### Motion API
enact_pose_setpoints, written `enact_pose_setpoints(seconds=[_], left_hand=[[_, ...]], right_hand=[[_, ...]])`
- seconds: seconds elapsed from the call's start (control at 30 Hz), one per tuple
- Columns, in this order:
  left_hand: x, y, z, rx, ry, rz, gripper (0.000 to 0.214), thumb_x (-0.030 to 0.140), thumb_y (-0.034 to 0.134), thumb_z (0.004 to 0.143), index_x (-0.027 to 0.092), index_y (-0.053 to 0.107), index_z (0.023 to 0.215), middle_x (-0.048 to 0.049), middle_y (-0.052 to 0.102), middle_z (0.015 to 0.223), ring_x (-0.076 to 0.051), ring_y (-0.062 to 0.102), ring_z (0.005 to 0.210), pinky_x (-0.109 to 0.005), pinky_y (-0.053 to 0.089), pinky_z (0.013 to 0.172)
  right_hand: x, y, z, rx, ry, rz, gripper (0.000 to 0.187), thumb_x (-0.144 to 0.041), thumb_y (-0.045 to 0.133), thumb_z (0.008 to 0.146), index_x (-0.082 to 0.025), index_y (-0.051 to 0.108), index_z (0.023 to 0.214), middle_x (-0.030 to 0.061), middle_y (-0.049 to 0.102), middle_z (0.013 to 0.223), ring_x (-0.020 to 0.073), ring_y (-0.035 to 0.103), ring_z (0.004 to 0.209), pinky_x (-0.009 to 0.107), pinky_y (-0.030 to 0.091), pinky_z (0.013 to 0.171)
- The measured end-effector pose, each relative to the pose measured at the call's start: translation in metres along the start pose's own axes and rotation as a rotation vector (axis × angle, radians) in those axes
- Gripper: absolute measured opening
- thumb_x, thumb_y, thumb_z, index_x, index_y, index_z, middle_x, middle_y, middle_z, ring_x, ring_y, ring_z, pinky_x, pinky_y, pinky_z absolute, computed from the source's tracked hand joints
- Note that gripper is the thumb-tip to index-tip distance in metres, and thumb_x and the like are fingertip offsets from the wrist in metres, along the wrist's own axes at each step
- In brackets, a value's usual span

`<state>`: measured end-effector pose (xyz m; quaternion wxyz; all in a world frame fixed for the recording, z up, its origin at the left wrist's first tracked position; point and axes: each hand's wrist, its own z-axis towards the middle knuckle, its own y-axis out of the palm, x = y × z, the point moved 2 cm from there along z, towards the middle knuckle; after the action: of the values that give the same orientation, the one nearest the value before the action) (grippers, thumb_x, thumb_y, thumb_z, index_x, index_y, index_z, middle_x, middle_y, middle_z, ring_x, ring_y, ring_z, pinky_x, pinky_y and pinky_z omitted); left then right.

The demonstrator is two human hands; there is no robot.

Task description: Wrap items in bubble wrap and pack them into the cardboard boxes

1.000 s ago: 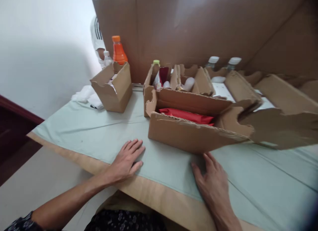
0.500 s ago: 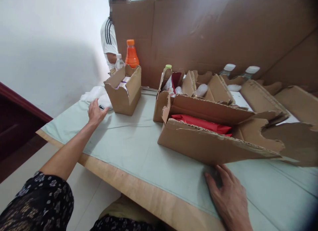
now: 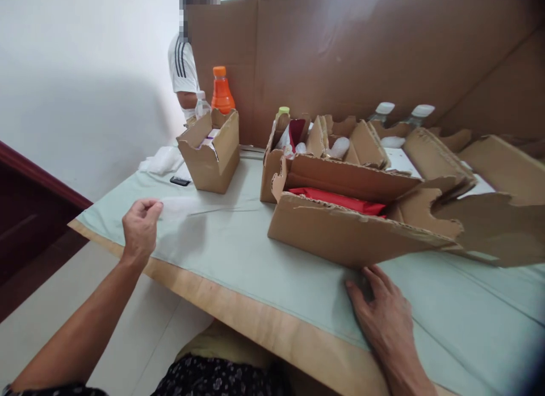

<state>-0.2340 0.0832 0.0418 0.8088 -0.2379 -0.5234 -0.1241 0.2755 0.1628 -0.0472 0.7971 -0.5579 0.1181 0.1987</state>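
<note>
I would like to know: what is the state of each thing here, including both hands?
Left hand: closed, pinching the clear film.
Clear film: held at one end, stretched sideways above the cloth.
Right hand: open, holding nothing, beside the front box.
Front box: open-topped.
Red packet: lying inside it.
Left box: open-topped, with contents.
Orange bottle: upright, capped.
Cloth: spread, creased.

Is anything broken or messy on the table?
Yes, a bit. The long, open brown cardboard box has ragged, uneven edges, as if roughly cut. Over on the left, the crumpled, white plastic-looking pile looks messy near a small, flat black object. I see nothing spilled.
</note>
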Motion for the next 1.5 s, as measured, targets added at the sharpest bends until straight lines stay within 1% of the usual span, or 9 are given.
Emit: enact_pose_setpoints(seconds=[0.23,0.4,0.53,0.63,0.77,0.87,1.17,1.3,1.5], left_hand=[[0.044,0.047,-0.121,-0.384,-0.257,-0.439,0.021,0.039,0.071,0.076,0.021,0.062,0.078,-0.0044,0.074,0.092,-0.020,0.068,0.085,-0.032,0.052,0.080],[0.072,0.090,-0.191,-0.699,-0.440,-0.547,0.026,0.040,0.076,0.079,0.019,0.062,0.076,-0.0064,0.073,0.112,-0.015,0.064,0.077,-0.028,0.052,0.072],[0.093,0.098,-0.222,-0.991,-0.539,-0.639,0.030,0.043,0.079,0.081,0.019,0.062,0.075,-0.0061,0.073,0.112,-0.016,0.065,0.082,-0.028,0.055,0.073],[0.099,0.093,-0.219,-0.979,-0.588,-0.645,0.034,0.047,0.083,0.077,0.020,0.063,0.072,-0.0051,0.073,0.092,-0.016,0.063,0.073,-0.027,0.054,0.065],[0.090,0.094,-0.207,-0.918,-0.664,-0.582,0.037,0.049,0.085,0.071,0.020,0.063,0.069,0.0003,0.063,0.066,-0.014,0.057,0.059,-0.026,0.050,0.057],[0.078,0.101,-0.207,-0.933,-0.742,-0.544,0.037,0.049,0.085,0.068,0.020,0.062,0.067,0.0001,0.063,0.066,-0.015,0.059,0.061,-0.027,0.050,0.060],[0.065,0.090,-0.197,-0.911,-0.668,-0.408,0.060,0.055,0.086,0.070,0.020,0.062,0.113,-0.0029,0.072,0.091,-0.021,0.068,0.086,-0.032,0.053,0.077],[0.066,0.079,-0.199,-1.025,-0.453,-0.130,0.078,0.042,0.081,0.076,0.018,0.051,0.144,0.0012,0.065,0.083,-0.016,0.060,0.075,-0.027,0.048,0.069],[0.072,0.073,-0.181,-1.022,-0.384,-0.110,0.078,0.042,0.074,0.080,0.018,0.048,0.150,0.0029,0.062,0.075,-0.013,0.055,0.064,-0.024,0.044,0.059]], right_hand=[[-0.048,-0.060,-0.047,0.224,0.006,0.253,0.037,-0.042,0.058,0.097,-0.020,0.068,0.124,0.0153,0.071,0.130,0.0341,0.065,0.125,0.058,0.047,0.110],[-0.111,-0.053,-0.095,-0.088,-0.245,0.459,0.083,-0.046,0.073,0.089,-0.027,0.035,0.160,0.0159,0.054,0.154,0.0355,0.055,0.140,0.058,0.049,0.111],[-0.131,-0.034,-0.096,-0.206,-0.153,0.617,0.112,-0.048,0.084,0.078,-0.025,0.018,0.166,0.0189,0.043,0.162,0.0385,0.049,0.145,0.061,0.045,0.115],[-0.115,-0.030,-0.086,-0.199,0.112,0.896,0.089,-0.045,0.074,0.087,-0.023,0.030,0.161,0.0181,0.053,0.154,0.0326,0.059,0.135,0.053,0.052,0.110],[-0.072,-0.039,-0.080,0.130,0.447,1.015,0.054,-0.040,0.062,0.096,-0.019,0.050,0.144,0.0179,0.067,0.137,0.0268,0.068,0.122,0.048,0.055,0.104],[-0.055,-0.053,-0.086,0.295,0.446,0.896,0.043,-0.037,0.065,0.094,-0.020,0.060,0.133,0.0167,0.064,0.141,0.0274,0.064,0.126,0.049,0.053,0.105],[-0.079,-0.051,-0.095,0.129,-0.076,0.155,0.054,-0.046,0.067,0.092,-0.023,0.057,0.140,0.0167,0.052,0.156,0.0362,0.049,0.142,0.058,0.045,0.110],[-0.061,-0.040,-0.091,0.078,0.035,0.068,0.033,-0.040,0.060,0.095,-0.020,0.072,0.117,0.0163,0.063,0.145,0.0382,0.054,0.137,0.060,0.045,0.107],[-0.026,-0.086,-0.093,0.223,0.454,0.708,0.031,-0.045,0.067,0.093,-0.021,0.079,0.109,0.0093,0.078,0.117,0.0272,0.072,0.110,0.048,0.053,0.103]])
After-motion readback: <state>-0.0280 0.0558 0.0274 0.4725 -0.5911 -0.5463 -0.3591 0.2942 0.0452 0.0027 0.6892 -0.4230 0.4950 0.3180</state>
